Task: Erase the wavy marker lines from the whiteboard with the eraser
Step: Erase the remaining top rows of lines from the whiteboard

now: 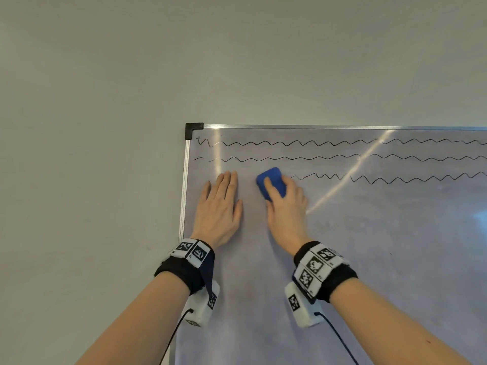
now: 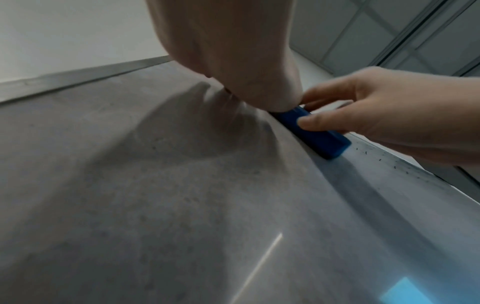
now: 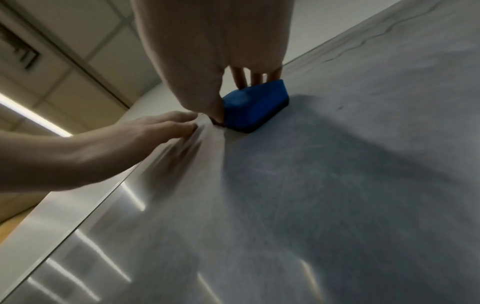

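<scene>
A blue eraser (image 1: 271, 181) lies pressed against the whiteboard (image 1: 369, 246) at the left end of the third wavy line (image 1: 411, 179). My right hand (image 1: 286, 204) grips the eraser (image 3: 255, 105) with thumb on one side and fingers on the other. Two longer wavy black lines (image 1: 316, 143) run above it across the board. The stretch of board left of the eraser carries no third line. My left hand (image 1: 220, 206) lies flat on the board near its left edge, fingers straight. In the left wrist view the eraser (image 2: 317, 135) shows under the right hand's fingers (image 2: 322, 123).
The board's aluminium frame (image 1: 184, 185) with a black corner cap (image 1: 192, 129) meets a plain grey wall (image 1: 92, 127) to the left and above. Light streaks glare across the board's surface.
</scene>
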The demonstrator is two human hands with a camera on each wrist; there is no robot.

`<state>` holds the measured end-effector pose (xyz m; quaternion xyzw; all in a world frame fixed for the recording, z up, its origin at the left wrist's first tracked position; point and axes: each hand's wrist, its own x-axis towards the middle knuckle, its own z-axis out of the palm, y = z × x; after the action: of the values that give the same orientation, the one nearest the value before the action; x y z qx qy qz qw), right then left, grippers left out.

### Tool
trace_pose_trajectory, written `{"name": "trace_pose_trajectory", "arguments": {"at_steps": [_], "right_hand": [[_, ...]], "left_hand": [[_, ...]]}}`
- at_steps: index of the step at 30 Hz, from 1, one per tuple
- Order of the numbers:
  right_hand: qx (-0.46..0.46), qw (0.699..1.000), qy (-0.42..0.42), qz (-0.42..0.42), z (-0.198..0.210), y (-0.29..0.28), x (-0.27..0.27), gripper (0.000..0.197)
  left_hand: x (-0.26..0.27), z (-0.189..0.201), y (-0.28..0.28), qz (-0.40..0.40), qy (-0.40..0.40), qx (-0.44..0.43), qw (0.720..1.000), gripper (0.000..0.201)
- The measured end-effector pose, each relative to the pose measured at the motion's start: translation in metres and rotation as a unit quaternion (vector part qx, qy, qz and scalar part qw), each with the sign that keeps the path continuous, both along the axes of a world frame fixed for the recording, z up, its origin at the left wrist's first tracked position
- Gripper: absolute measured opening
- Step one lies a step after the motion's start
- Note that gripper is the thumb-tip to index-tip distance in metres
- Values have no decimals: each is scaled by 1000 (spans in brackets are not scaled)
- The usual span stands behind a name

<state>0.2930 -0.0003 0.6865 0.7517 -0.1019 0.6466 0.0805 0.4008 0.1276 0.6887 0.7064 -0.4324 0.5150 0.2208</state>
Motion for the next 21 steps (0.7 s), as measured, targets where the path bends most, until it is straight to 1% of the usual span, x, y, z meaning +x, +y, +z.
{"name": "trace_pose_trajectory", "arguments": {"at_steps": [2,4,5,7,9,11,12,14,17,19,21], "right_hand": [[-49,998,39,14,0,9,7,56],[-75,995,66,21,4,0,-2,55],[-75,995,64,20,5,-10,-10,54],[-38,999,28,12,5,-37,-29,53],[29,999,-14,6,4,-60,-49,52],[85,995,-40,-15,3,-64,-53,52],[89,995,-46,-24,2,-59,-49,53],[44,999,-28,-15,2,-42,-36,55],[-35,999,37,3,0,-24,-18,56],[-59,997,56,12,4,-28,-23,54],[-51,998,47,7,6,-45,-38,54]], "left_hand": [[1,0,-1,2,3,-2,1000,63],[0,-1,-1,6,1,-5,1000,63],[-1,-1,-1,8,-1,-6,1000,64],[-2,-1,-1,11,3,-1,1000,66],[-2,-2,-1,12,8,4,1000,68],[-2,-2,-2,14,7,6,1000,69],[-2,-2,-2,15,6,5,1000,69],[-4,-3,-3,15,3,1,1000,69],[-7,-2,-4,28,-1,-2,1000,68],[-11,0,-7,47,-2,-5,999,66],[-17,3,-13,69,9,-7,998,64]]}}
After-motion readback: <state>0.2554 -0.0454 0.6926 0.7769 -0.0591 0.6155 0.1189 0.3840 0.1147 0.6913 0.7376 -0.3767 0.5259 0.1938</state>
